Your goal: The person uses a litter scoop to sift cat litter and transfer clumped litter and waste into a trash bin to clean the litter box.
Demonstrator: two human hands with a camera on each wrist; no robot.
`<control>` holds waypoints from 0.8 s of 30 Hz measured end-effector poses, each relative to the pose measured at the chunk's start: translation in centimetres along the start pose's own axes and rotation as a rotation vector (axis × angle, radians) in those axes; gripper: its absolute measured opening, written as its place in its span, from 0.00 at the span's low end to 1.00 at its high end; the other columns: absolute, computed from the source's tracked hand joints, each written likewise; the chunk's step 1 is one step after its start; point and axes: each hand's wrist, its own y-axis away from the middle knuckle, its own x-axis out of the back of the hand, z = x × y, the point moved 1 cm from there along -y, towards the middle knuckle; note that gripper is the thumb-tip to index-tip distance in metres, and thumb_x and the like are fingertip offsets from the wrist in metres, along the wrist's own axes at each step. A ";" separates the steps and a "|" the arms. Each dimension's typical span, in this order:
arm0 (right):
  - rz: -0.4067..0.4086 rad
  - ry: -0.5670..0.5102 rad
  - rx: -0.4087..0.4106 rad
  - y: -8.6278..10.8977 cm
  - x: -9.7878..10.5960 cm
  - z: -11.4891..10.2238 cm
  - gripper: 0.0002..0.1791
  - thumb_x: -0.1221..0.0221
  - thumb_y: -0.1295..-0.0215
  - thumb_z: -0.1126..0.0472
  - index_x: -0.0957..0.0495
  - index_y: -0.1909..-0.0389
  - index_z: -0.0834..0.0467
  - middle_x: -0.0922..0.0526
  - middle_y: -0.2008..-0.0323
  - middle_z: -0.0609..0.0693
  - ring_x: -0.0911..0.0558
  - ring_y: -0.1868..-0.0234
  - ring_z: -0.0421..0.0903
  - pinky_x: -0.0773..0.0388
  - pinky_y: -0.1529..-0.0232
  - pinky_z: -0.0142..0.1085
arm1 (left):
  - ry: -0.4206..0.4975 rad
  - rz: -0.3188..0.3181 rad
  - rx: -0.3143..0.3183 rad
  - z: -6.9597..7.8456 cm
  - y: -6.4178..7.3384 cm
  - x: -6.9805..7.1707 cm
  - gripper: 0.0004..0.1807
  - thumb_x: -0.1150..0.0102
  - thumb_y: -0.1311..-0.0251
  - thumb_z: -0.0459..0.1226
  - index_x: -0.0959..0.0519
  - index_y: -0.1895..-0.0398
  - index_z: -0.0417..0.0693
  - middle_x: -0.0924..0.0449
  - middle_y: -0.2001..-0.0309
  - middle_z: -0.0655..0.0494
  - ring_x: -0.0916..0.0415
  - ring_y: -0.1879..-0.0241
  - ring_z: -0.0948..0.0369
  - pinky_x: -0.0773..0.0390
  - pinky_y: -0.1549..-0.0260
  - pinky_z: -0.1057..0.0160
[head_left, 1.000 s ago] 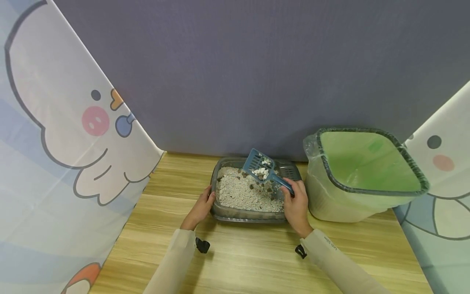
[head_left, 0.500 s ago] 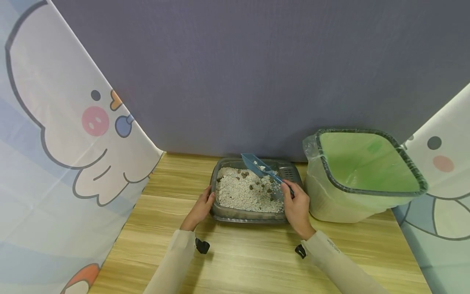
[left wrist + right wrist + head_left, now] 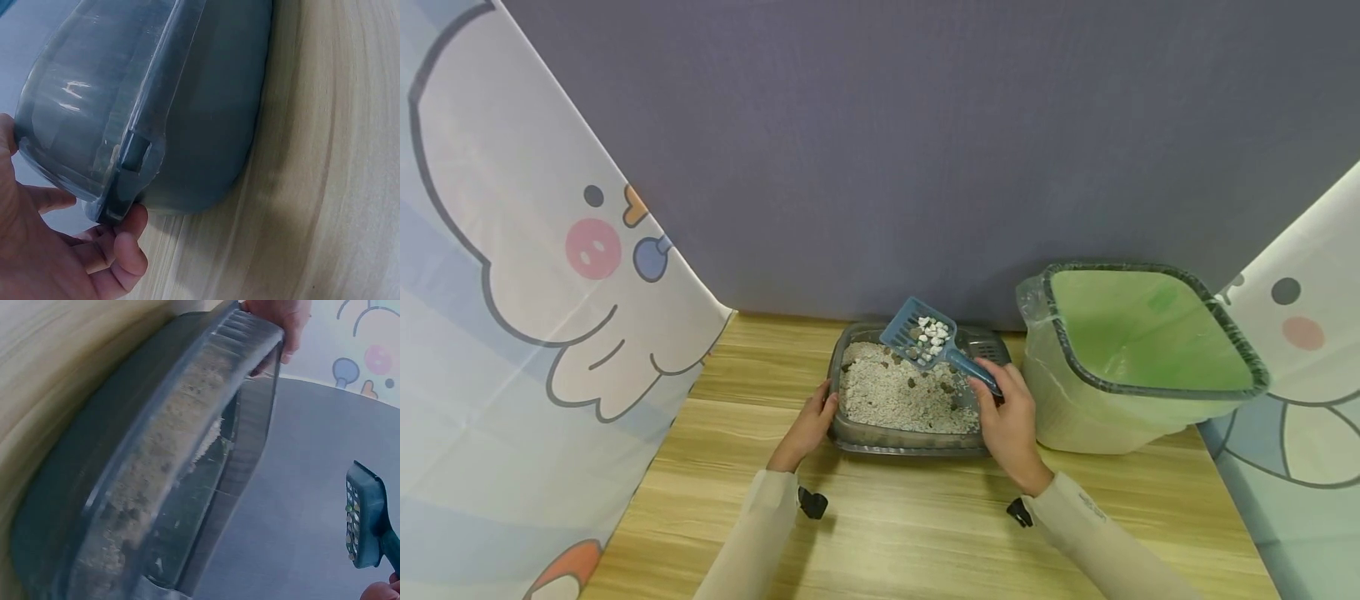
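A grey litter box (image 3: 917, 443) holds pale granular litter (image 3: 883, 398) with several brown lumps on it. My left hand (image 3: 807, 432) grips its left rim; in the left wrist view, the fingers of that hand (image 3: 47, 253) curl under the rim, with the thumb on the other side. My right hand (image 3: 1011, 423) grips the handle of a blue slotted litter scoop (image 3: 967, 367). Raised over the back of the box, the scoop carries white clumps (image 3: 934, 332) and a few brown bits. The right wrist view shows this scoop (image 3: 375, 515) apart from the box, granules showing in its slots.
Right of the box stands a large bin (image 3: 1090, 417) lined with a pale green bag, its dark rim close to my right hand. The wooden table (image 3: 917, 533) ends behind at a grey panel (image 3: 880, 167). Cartoon-printed curtains (image 3: 497, 275) flank both sides.
The scoop tilted onto its side half a second ago and now lies flatter, its bowl facing up, slightly farther left. The left hand and litter box have stayed in place.
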 end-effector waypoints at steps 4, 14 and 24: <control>0.024 -0.019 0.003 -0.5 0.7 -0.8 0.17 0.39 0.38 0.70 0.22 0.47 0.63 0.30 0.71 0.50 0.36 0.81 0.38 0.38 0.82 0.27 | 0.007 -0.002 0.002 0.0 0.0 0.0 0.31 0.66 0.25 0.49 0.50 0.27 0.41 0.43 0.35 0.30 0.44 0.37 0.38 0.42 0.43 0.40; 0.117 -0.027 0.031 -3.2 4.4 -3.7 0.17 0.38 0.43 0.76 0.20 0.51 0.66 0.28 0.74 0.54 0.36 0.82 0.36 0.39 0.83 0.25 | 0.007 0.002 -0.002 -0.4 0.0 0.0 0.34 0.67 0.26 0.53 0.49 0.27 0.41 0.42 0.36 0.29 0.44 0.37 0.38 0.42 0.43 0.40; 0.311 0.163 -0.082 -6.7 12.4 -5.0 0.14 0.38 0.38 0.65 0.17 0.52 0.60 0.24 0.70 0.42 0.33 0.81 0.33 0.38 0.78 0.20 | 0.012 -0.008 -0.014 -0.3 0.0 0.1 0.35 0.68 0.27 0.54 0.50 0.27 0.40 0.42 0.37 0.28 0.43 0.37 0.37 0.42 0.43 0.39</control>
